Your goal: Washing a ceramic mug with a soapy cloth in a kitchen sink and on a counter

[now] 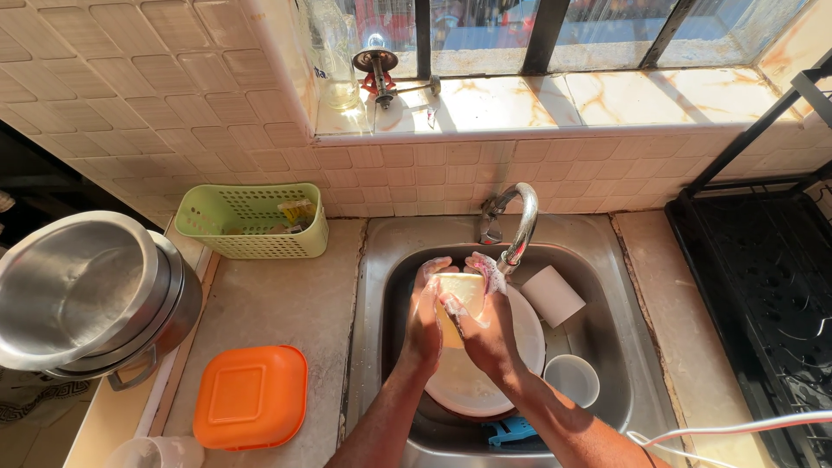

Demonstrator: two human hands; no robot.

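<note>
Yellow sponge (459, 299) soft, soapy, likely slippery. Left hand (426, 316) and right hand (487, 325) both closed around it, above white plate (472, 381) in sink (607, 338).

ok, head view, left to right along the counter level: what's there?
Stacked steel pots → orange lidded container → left hand → right hand → white cup → black dish rack.

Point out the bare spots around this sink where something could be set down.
Bare counter lies between the green basket, the orange lid and the sink rim. Another strip runs between sink and black rack. The basin is crowded: both hands, white plate, two cups.
</note>
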